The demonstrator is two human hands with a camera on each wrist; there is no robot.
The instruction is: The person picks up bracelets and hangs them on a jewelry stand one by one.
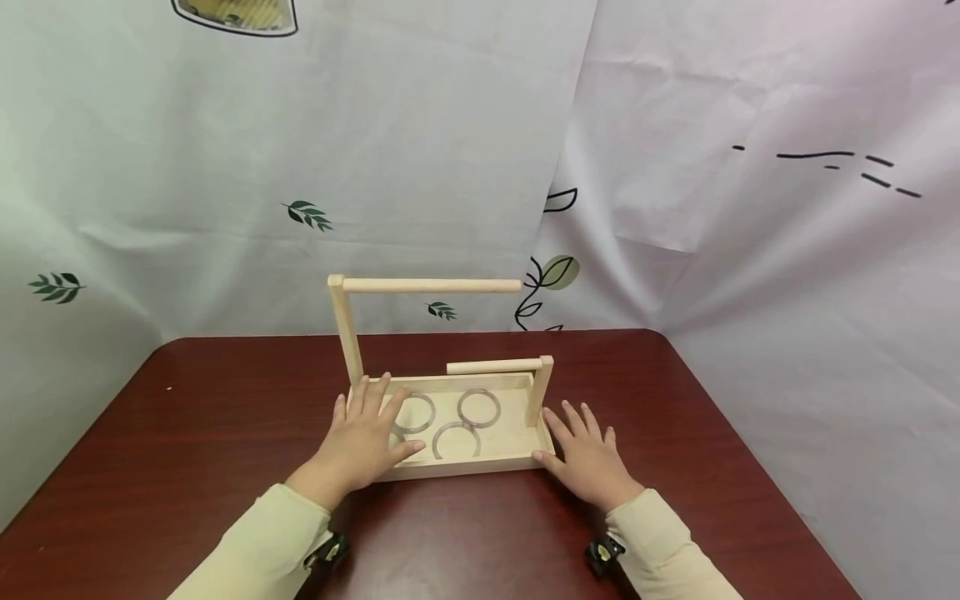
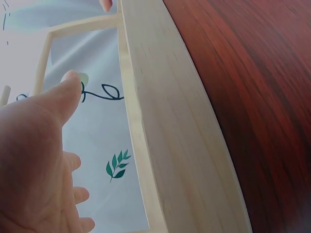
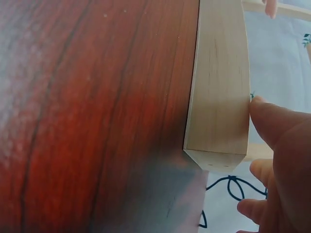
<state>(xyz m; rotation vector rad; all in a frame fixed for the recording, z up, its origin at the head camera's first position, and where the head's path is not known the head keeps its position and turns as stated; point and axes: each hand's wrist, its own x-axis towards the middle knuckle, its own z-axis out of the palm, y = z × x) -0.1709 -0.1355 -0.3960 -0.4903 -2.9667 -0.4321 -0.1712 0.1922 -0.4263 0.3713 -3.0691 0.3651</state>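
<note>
Inside the wooden tray (image 1: 468,468) — translucent rings (image 1: 460,409) lie flat.

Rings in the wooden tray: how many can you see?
4: the back-right ring, the front-middle ring, the back-left ring, and a fourth ring largely hidden by the left hand. More may lie behind that hand.

White cloth (image 1: 420,125) printed with green leaves (image 1: 308,215) hangs behind a reddish-brown, wood-grained table (image 1: 187,442).

One tray (image 1: 465,469), two posts (image 1: 347,333), two rods (image 1: 431,286), four rings (image 1: 498,409), two hands (image 1: 360,446)
</note>
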